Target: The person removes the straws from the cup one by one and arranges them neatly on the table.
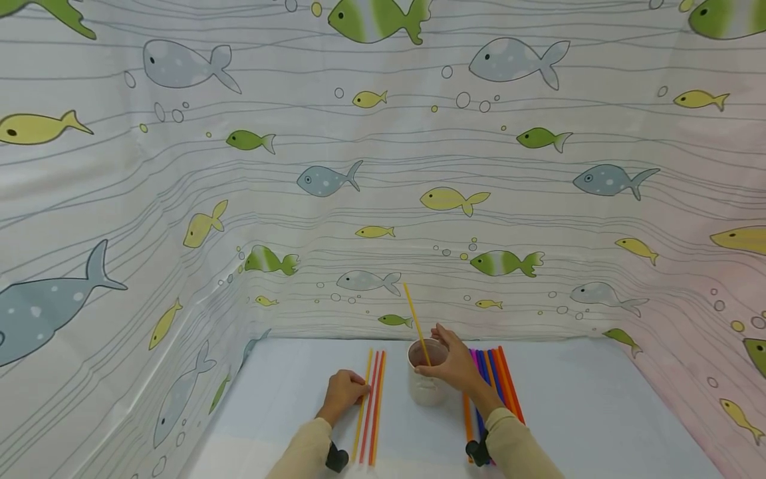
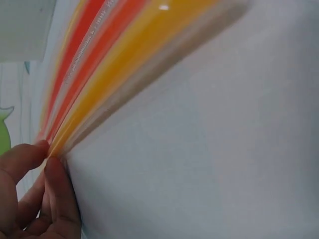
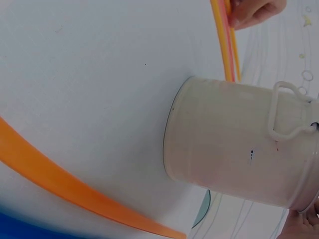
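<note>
At the left of the table my left hand (image 1: 346, 392) pinches a thin yellow stick (image 1: 361, 426) between thumb and finger. Beside it lie red and orange sticks (image 1: 376, 412), side by side; the left wrist view shows them glossy, close to the fingertips. A whitish jar (image 1: 426, 392) with a wire loop on its side (image 3: 274, 112) stands upright in the middle. My right hand (image 1: 457, 366) holds the jar near its rim, thumb in front and fingers toward the back. Another yellow stick (image 1: 414, 316) leans up out of the jar; its lower end is hidden.
Right of the jar, partly under my right forearm, lies a row of thicker orange, blue and purple sticks (image 1: 503, 379). The white tabletop (image 1: 574, 412) meets a fish-patterned sheet (image 1: 323, 253) at the back and sides.
</note>
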Demonstrator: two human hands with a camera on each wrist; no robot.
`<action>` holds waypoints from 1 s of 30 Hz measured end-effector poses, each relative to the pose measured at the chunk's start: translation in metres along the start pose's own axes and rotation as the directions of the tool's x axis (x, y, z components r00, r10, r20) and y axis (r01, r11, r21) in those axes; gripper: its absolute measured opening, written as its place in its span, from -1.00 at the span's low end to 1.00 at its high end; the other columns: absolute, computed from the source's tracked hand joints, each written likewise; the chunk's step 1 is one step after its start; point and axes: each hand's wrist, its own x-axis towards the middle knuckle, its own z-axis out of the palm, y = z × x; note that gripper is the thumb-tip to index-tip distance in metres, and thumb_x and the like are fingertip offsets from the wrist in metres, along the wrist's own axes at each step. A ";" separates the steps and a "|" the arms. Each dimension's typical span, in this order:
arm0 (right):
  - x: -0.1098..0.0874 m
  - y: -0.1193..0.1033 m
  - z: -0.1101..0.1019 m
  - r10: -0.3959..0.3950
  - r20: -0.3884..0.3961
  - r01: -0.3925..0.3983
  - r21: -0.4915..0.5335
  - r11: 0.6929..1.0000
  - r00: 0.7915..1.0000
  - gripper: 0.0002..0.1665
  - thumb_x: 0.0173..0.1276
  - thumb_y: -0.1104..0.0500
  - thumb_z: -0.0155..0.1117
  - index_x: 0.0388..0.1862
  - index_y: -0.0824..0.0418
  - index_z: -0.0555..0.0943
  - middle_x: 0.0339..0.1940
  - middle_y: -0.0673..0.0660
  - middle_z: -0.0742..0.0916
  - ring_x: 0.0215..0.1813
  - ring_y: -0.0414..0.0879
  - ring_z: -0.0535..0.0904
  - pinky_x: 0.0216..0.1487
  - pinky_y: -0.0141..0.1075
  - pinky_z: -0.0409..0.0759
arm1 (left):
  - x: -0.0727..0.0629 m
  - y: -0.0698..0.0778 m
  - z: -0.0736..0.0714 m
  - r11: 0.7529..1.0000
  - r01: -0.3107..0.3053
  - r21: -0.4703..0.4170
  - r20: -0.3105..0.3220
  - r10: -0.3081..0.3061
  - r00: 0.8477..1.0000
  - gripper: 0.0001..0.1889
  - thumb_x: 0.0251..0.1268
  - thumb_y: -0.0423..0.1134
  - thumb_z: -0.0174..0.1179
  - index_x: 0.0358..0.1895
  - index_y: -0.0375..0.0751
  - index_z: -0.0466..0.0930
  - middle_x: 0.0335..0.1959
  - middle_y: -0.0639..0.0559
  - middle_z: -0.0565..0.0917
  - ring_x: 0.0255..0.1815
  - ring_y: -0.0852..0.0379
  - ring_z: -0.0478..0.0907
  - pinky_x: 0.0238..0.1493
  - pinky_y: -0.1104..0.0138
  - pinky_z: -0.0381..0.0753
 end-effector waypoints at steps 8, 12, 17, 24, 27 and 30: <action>0.000 0.000 0.000 0.022 -0.002 -0.022 -0.007 1.000 1.000 0.35 -0.23 -0.16 0.69 0.53 0.09 0.20 0.35 0.03 0.49 0.35 0.04 0.37 0.30 0.13 0.43 | -0.004 0.002 -0.001 0.999 -0.030 0.015 -0.004 0.030 1.000 -0.82 0.17 -0.27 0.36 -0.41 -0.35 0.63 -0.67 0.04 0.57 -0.66 0.19 0.53 -0.60 0.37 0.60; 0.001 0.000 0.000 0.023 -0.002 -0.023 -0.003 1.000 1.000 0.35 -0.23 -0.16 0.69 0.53 0.10 0.20 0.36 0.05 0.49 0.36 0.04 0.37 0.32 0.13 0.40 | -0.004 0.000 -0.001 1.000 -0.027 0.006 -0.005 0.027 1.000 -0.78 0.28 -0.23 0.28 -0.40 -0.35 0.64 -0.66 0.04 0.55 -0.65 0.19 0.52 -0.59 0.36 0.62; 0.000 0.000 0.001 0.010 -0.005 -0.010 0.009 1.000 1.000 0.35 -0.22 -0.14 0.69 0.53 0.15 0.19 0.35 0.06 0.50 0.34 0.06 0.39 0.31 0.16 0.40 | -0.004 -0.003 -0.001 1.000 -0.015 -0.022 -0.014 0.014 1.000 -0.79 0.33 -0.24 0.25 -0.35 -0.36 0.64 -0.62 0.04 0.56 -0.64 0.21 0.51 -0.58 0.39 0.64; -0.002 -0.001 0.001 0.003 -0.003 -0.003 0.011 1.000 1.000 0.35 -0.21 -0.14 0.70 0.53 0.16 0.19 0.34 0.04 0.50 0.33 0.05 0.40 0.30 0.13 0.43 | -0.005 0.014 -0.002 0.992 -0.124 -0.034 -0.045 0.123 0.991 -0.87 0.29 -0.32 0.26 -0.27 -0.36 0.66 -0.52 0.01 0.62 -0.58 0.12 0.59 -0.57 0.39 0.62; -0.001 -0.001 0.000 -0.010 -0.003 0.010 0.024 1.000 1.000 0.34 -0.20 -0.11 0.70 0.53 0.19 0.18 0.35 0.09 0.49 0.33 0.07 0.40 0.29 0.16 0.43 | 0.000 0.026 -0.001 0.985 -0.166 -0.053 -0.069 0.162 0.984 -0.88 0.27 -0.35 0.27 -0.25 -0.37 0.67 -0.44 -0.02 0.67 -0.51 0.10 0.63 -0.51 0.38 0.64; -0.001 -0.001 0.000 -0.009 0.004 0.009 0.026 1.000 1.000 0.34 -0.19 -0.12 0.69 0.53 0.17 0.17 0.36 0.10 0.48 0.34 0.08 0.39 0.30 0.16 0.42 | 0.006 0.037 0.003 0.981 -0.184 -0.066 -0.092 0.178 0.980 -0.86 0.26 -0.33 0.28 -0.22 -0.36 0.68 -0.40 -0.02 0.69 -0.43 0.14 0.63 -0.43 0.39 0.66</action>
